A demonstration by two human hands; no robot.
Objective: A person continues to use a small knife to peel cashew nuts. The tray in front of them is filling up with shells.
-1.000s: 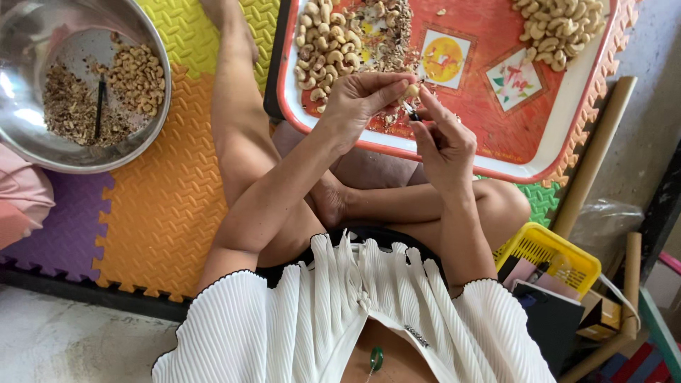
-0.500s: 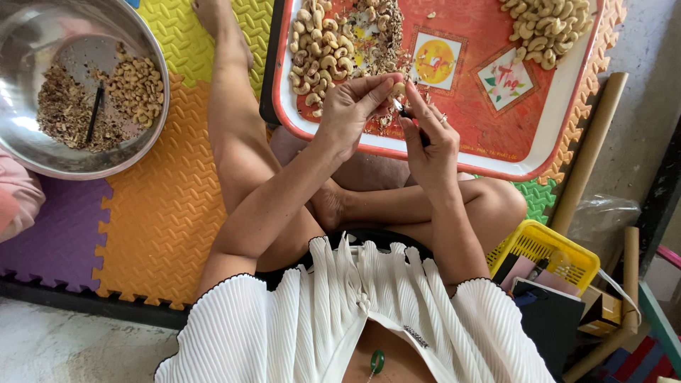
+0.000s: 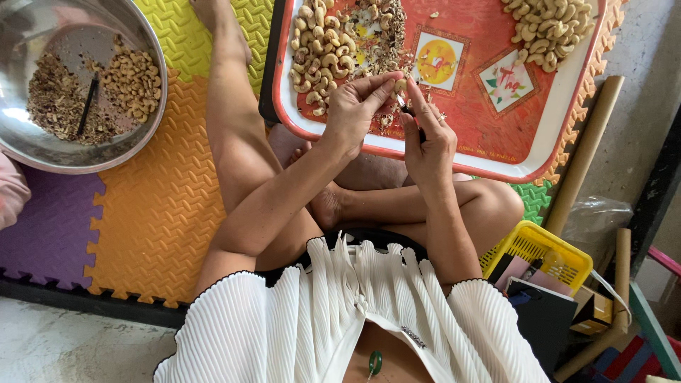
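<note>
Cashew point(image 3: 401, 86) | pinched in left hand point(image 3: 355, 110) fingertips | right hand point(image 3: 429, 138) grips small tool

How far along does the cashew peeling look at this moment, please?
Done: a heap of pale peeled cashews on the red rectangular tray, more in the round steel bowl. In hand: the left hand pinches one nut; the right hand holds a thin dark tool. Left: the browner pile.

The top edge of the frame cuts off the red tray point(image 3: 567, 120), its nut piles and the steel bowl point(image 3: 152, 78) at upper left, while the small dark tool point(image 3: 413, 120) in the right hand point(image 3: 429, 145) is mostly hidden by fingers, its shape unclear.
</note>
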